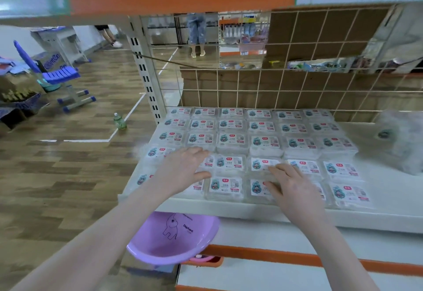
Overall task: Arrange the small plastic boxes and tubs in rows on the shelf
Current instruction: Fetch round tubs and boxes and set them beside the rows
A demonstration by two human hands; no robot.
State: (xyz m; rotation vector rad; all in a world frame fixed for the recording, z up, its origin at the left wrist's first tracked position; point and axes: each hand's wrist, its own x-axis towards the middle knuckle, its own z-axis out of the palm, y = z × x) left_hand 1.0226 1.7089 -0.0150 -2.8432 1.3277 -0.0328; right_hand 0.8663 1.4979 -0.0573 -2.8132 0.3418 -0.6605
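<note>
Head view showed me the small plastic boxes (231,139) laid flat, labels up, in a tidy grid on the white shelf (389,201), six across and roughly six deep, filling its left part from the front lip to the wire mesh back panel (297,84). They lay edge to edge, I judged, so that each row braced the next and every label read from the aisle. My left hand (183,171) rested palm down on the boxes near the left front of the grid, fingers straight and a little spread, pinching nothing; my right hand (295,187) lay the same way over the front boxes nearer the middle, fingers fanned and flat. Hands held like that suited pressing and nudging rather than lifting, so I took the step to be squaring the front rows against each other. To the right of the grid the shelf carried a blurred clear bag (400,139), its contents too soft to name. Below the shelf edge a purple basin (174,240) with an elephant drawing jutted out, and beyond the left upright a green bottle (119,121) stood on the wooden floor (68,164) near a blue chair (61,77).
</note>
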